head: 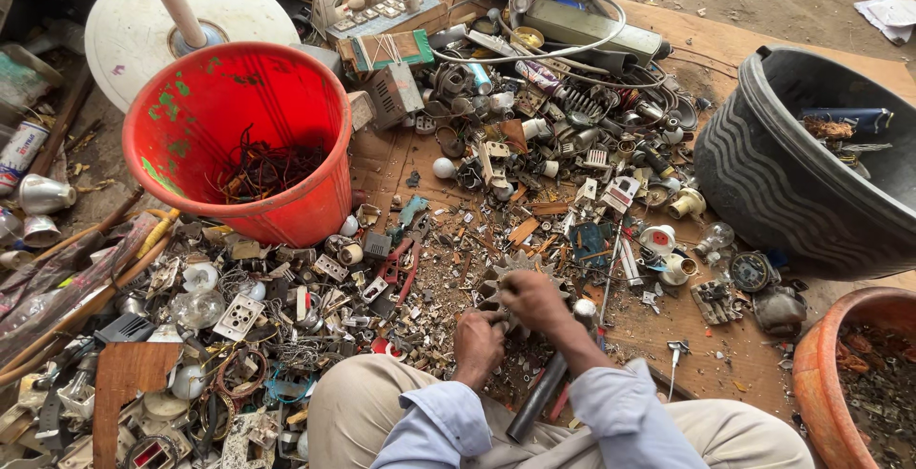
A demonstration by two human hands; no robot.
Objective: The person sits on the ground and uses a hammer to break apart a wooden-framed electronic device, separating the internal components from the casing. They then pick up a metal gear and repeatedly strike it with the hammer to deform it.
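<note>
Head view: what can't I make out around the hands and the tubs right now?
- Metal part with toothed edge: mostly covered by the right hand and left hand; its shape is unclear.
- Dark pipe: lower end hidden behind the sleeve.
- Red bucket: tangled wires inside, too small to sort out.
- Black tub and orange pot: cut off by the right edge.
</note>
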